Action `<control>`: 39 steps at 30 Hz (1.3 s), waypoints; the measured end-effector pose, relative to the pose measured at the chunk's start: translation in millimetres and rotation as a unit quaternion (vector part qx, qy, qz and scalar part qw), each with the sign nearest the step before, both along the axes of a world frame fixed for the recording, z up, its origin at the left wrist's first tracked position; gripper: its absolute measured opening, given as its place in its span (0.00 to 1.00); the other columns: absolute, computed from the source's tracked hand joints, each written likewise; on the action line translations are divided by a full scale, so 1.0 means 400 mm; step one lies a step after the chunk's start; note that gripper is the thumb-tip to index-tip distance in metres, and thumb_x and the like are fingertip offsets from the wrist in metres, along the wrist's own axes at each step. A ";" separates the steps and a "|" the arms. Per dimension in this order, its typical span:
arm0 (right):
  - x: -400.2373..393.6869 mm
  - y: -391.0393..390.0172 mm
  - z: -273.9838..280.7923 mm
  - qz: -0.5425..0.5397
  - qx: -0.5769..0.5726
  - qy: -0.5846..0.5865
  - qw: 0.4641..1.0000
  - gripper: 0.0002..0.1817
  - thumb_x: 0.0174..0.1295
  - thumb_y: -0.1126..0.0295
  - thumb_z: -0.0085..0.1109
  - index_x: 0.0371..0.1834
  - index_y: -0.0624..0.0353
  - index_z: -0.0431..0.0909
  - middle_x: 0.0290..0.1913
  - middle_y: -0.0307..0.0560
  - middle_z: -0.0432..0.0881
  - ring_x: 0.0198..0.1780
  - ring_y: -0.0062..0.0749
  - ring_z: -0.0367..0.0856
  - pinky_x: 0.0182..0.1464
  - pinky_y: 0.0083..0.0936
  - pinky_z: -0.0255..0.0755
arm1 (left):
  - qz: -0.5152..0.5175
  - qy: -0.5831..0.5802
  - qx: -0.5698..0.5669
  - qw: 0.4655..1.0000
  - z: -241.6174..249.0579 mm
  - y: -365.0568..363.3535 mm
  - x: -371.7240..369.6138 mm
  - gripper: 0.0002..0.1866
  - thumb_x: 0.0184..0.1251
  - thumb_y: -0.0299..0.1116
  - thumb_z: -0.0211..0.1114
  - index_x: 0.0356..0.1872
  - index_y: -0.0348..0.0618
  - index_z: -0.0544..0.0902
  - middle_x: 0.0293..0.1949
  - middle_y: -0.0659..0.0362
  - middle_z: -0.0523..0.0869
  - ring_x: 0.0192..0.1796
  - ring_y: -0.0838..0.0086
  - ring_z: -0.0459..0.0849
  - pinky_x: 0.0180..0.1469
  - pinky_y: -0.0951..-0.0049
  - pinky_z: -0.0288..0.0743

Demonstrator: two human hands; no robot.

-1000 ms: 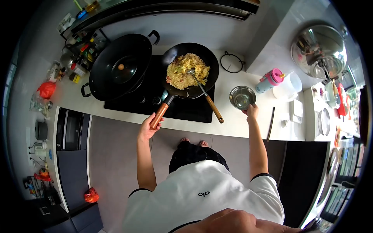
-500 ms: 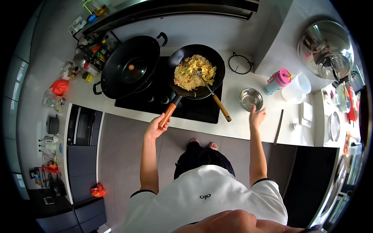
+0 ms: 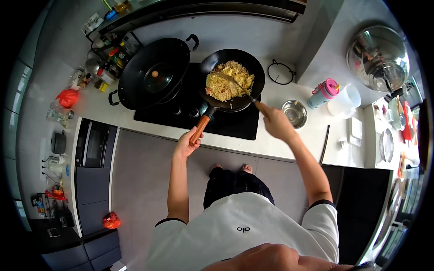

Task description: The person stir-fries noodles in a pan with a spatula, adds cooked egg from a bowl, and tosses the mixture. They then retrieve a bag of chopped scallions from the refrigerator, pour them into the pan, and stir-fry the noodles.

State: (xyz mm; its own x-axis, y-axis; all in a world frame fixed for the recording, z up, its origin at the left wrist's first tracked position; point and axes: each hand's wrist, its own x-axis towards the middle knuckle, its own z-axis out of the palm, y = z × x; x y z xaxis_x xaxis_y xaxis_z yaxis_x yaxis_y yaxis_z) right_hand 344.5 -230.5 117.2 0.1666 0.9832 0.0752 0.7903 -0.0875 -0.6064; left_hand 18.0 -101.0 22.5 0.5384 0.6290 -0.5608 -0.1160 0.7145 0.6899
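Note:
My left hand (image 3: 188,143) is closed around the wooden handle (image 3: 199,130) of a black frying pan (image 3: 256,74) on the black stove. Noodles with egg (image 3: 226,86) lie in this pan. In my right hand (image 3: 276,123) is the wooden handle of a spatula (image 3: 258,105), its blade among the noodles. To the right of the pan, a small metal bowl (image 3: 294,114) stands on the counter, near my right hand.
A large black wok (image 3: 131,86) with a small brown round thing in it sits left of the pan. Further right are a black ring stand (image 3: 281,72), a pink-lidded cup (image 3: 323,93), a clear pitcher (image 3: 344,102) and a dark stick (image 3: 325,144). Bottles stand at the left.
My right hand has left the metal bowl, moved left and taken hold of the spatula. The blade has shifted left in the noodles. My left hand keeps its hold on the pan handle.

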 end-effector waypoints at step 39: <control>0.008 0.022 0.067 -0.146 -0.113 0.515 0.837 0.24 0.68 0.66 0.49 0.66 0.61 0.63 0.24 0.37 0.68 0.13 0.13 0.58 0.11 0.12 0.49 | -0.042 -0.034 0.009 0.999 -0.023 0.035 -0.030 0.16 0.70 0.44 0.55 0.42 0.38 0.76 0.30 0.58 0.79 0.21 0.80 0.74 0.17 0.81 0.64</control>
